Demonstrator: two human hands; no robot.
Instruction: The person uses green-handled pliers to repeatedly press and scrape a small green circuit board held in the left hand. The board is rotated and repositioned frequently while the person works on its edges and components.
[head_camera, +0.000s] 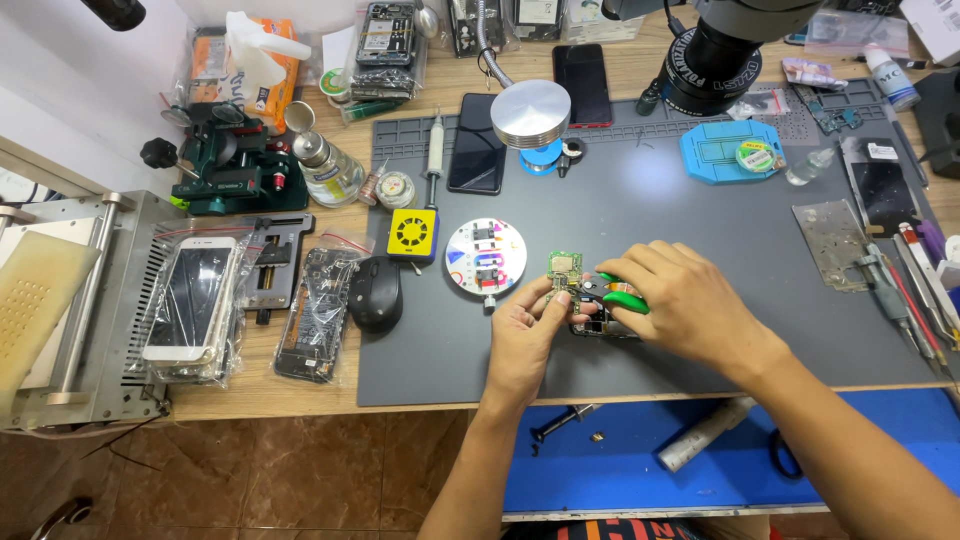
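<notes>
Grey matting covers most of the wooden table (300, 395), and the work sits near its front edge, straight under the camera. The left hand (527, 335) is pinched shut on a small green circuit board (564, 266), thumb and fingertips holding its lower edge so that the board stands up off the grey mat (700, 200), probably to keep it steady and its face in view. The right hand (685, 305) is closed around green-handled pliers (622, 296), whose dark nose meets the board's lower right corner; gripping the handles from above seems to give a firm, short squeeze. Under both hands lies a dark phone part (603, 328) (mostly hidden by the fingers, so its exact kind cannot be told).

The board itself is small and roughly rectangular, green with a pale gold patch near the top and tiny dark components along its lower half.

Just left of it rests a round white parts dish (485, 256), then a yellow square fan (412, 233) and a black mouse (376, 294). A bagged white phone (190, 298) lies further left, and a microscope head (712, 55) hangs above the mat.
</notes>
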